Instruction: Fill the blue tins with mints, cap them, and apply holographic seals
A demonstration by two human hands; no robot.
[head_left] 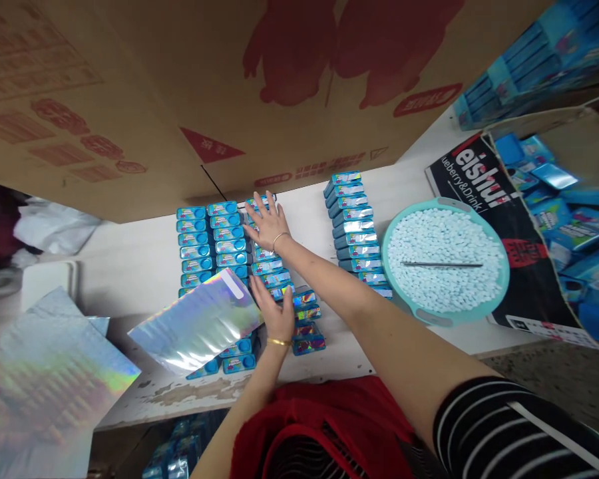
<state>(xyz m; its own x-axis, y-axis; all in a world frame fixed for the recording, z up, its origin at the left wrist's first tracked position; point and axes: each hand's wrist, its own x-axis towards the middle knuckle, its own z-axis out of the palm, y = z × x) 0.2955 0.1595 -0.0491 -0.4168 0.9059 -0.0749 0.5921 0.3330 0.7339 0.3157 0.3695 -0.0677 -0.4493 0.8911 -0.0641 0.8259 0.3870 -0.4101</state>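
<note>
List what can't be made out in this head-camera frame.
- Blue boxes: label print too small to read.
- Boxes under the holographic pouch: hidden by the pouch and the left hand.
- Row under the right hand: partly covered by palm.
- Cardboard carton: cut off by the top edge.
- Teal bowl: depth hidden by pellets.

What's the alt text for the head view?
Two bare hands work over rows of small blue boxes on a white table: the right hand lies flat on one row, the left hand holds a holographic pouch. A teal basin of pale pellets sits right, a large carton behind.
</note>
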